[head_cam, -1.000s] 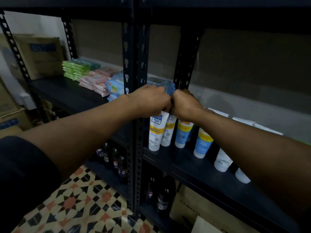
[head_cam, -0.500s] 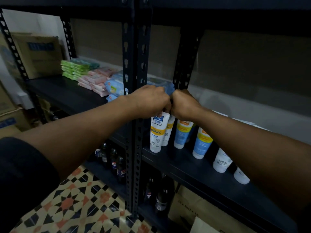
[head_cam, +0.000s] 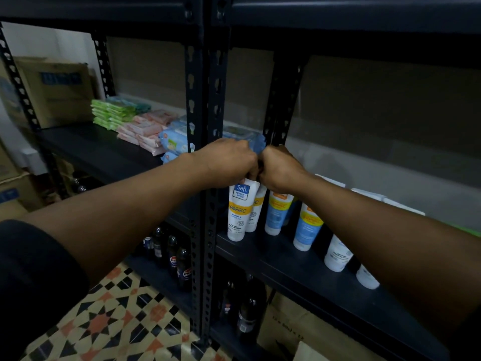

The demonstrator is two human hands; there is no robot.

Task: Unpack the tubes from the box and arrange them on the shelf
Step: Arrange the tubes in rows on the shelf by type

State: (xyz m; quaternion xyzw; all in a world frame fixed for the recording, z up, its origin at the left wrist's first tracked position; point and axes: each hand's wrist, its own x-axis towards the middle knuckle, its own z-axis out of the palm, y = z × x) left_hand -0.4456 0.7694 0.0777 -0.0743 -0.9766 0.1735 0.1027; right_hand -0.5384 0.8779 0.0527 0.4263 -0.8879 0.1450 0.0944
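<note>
Far left, on the upper board: cardboard box [head_cam: 52, 92], standing against the wall. Next to it, stacked green packets [head_cam: 114, 113], then pink packets [head_cam: 145, 131], then blue wipe packs [head_cam: 174, 142] partly hidden behind the black upright post [head_cam: 205, 178].

Below the left board: dark soda bottles [head_cam: 182, 267] in a row. Patterned tile floor [head_cam: 117, 321] underneath.

Centre: both arms reach in, fists meeting knuckle to knuckle just right of the post.

Left hand [head_cam: 226, 162]: fingers curled, gripping the crimped top of the Safi tube [head_cam: 239, 209]. The tube is upright, cap down on the shelf [head_cam: 299, 269], at its left end just beside the post.

Second white tube [head_cam: 256, 214]: directly behind the first, touching it.

Right hand [head_cam: 281, 170]: fingers curled downward over the tops of the neighbouring tubes. Fingertips hidden by the back of the hand; cannot tell which tube it holds, if any.

Further right along the same shelf: two blue-and-yellow tubes [head_cam: 307, 225], then two white tubes [head_cam: 338, 254], all cap down in a diagonal row, partly covered by the right forearm.

Bottom right, under the shelf: another carton [head_cam: 299, 327].
</note>
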